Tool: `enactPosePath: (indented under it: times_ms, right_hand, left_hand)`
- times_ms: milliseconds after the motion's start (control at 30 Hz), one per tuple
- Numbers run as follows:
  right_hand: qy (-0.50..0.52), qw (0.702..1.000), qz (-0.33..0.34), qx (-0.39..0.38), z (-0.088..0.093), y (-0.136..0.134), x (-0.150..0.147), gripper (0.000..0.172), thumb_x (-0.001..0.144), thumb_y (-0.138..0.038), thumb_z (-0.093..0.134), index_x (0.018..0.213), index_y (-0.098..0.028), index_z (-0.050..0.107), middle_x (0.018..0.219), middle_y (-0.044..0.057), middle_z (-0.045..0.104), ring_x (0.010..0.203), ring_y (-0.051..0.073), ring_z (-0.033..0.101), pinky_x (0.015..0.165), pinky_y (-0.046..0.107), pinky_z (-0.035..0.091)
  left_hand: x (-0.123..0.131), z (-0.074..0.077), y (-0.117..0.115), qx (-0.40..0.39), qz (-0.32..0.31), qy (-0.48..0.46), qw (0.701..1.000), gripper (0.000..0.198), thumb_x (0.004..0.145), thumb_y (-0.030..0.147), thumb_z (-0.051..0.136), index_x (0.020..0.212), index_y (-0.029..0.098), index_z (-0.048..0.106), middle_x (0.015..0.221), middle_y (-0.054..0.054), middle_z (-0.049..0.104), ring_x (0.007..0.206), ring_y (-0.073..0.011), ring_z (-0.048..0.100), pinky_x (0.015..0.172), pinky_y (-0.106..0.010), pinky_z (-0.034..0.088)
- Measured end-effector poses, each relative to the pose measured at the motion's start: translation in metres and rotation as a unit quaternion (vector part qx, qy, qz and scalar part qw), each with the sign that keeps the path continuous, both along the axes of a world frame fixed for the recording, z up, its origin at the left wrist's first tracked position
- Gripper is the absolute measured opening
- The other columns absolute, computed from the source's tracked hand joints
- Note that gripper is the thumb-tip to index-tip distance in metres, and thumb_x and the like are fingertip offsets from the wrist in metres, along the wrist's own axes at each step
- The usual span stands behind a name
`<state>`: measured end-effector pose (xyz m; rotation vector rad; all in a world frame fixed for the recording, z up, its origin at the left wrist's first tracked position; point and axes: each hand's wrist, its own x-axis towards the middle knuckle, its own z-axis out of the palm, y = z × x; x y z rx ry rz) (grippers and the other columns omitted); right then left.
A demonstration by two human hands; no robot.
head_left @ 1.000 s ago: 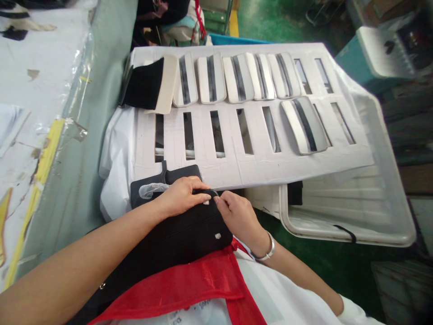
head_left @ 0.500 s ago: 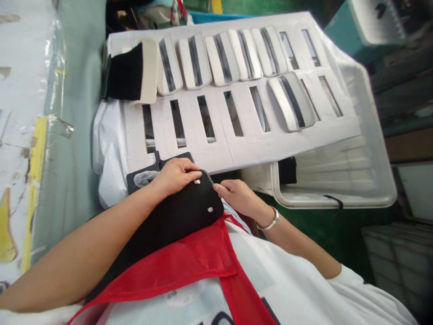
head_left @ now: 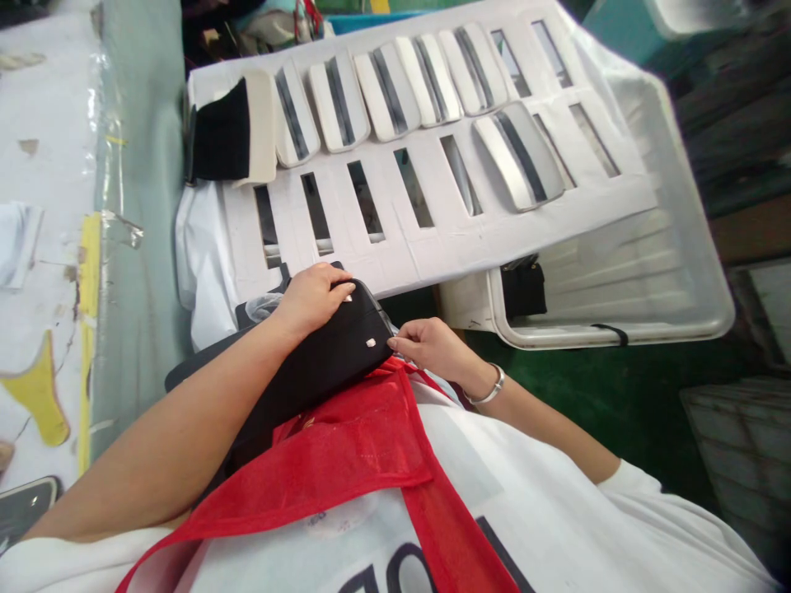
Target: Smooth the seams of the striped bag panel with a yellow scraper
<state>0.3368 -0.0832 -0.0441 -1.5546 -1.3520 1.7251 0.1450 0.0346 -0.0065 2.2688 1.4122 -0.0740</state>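
A black padded panel (head_left: 321, 362) with two small white tabs lies across my lap. My left hand (head_left: 312, 298) presses down on its far end, fingers curled over the edge. At the panel's right corner my right hand (head_left: 426, 346), with a silver bracelet on the wrist, pinches the edge with closed fingers. A scrap of clear plastic film (head_left: 259, 308) sits under my left wrist. A red strap (head_left: 346, 445) crosses my white shirt just below the panel.
A white slotted board (head_left: 432, 239) lies ahead, with several white-and-black curved pieces (head_left: 519, 156) on it. A black and cream pad (head_left: 231, 132) rests at its left end. A white plastic bin (head_left: 618, 329) sits below right. A grey-green worktable (head_left: 129, 165) runs along the left.
The camera has tilted down and left. The black panel has tipped up at its far end, and my right hand has slid from its top edge to the right corner.
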Motion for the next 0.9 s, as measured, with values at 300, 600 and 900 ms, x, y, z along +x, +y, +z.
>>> enactPosePath:
  times_ms: [300,600,900]
  right_hand:
    - [0.056,0.997,-0.011,-0.059,-0.008,0.000,0.000,0.029,0.078,-0.037,0.059,0.059,-0.016,0.051,0.045,-0.006,0.046,0.039,0.005,0.038,0.039,0.020,0.024]
    - [0.218,0.956,-0.130,-0.149,-0.036,-0.025,0.000,0.037,0.069,-0.049,0.066,0.062,-0.017,0.049,0.047,-0.008,0.045,0.036,0.003,0.032,0.037,0.019,0.020]
    - [0.180,0.972,-0.148,-0.034,-0.033,-0.021,-0.005,0.026,0.077,-0.041,0.057,0.074,-0.016,0.051,0.061,-0.005,0.052,0.049,0.006,0.045,0.047,0.020,0.035]
  left_hand:
    - [-0.001,0.012,-0.084,0.136,-0.225,-0.069,0.963,0.030,0.092,0.035,0.049,0.109,0.018,0.067,0.108,-0.009,0.065,0.098,-0.0206,0.055,0.085,-0.035,0.041]
    - [-0.007,0.001,-0.105,0.192,-0.284,-0.009,0.939,0.030,0.095,0.026,0.044,0.115,0.016,0.064,0.115,-0.008,0.065,0.100,-0.0221,0.055,0.083,-0.037,0.040]
    - [-0.010,-0.005,-0.110,0.220,-0.259,-0.032,0.940,0.028,0.092,0.026,0.047,0.113,0.018,0.064,0.120,-0.011,0.060,0.104,-0.0223,0.055,0.084,-0.038,0.043]
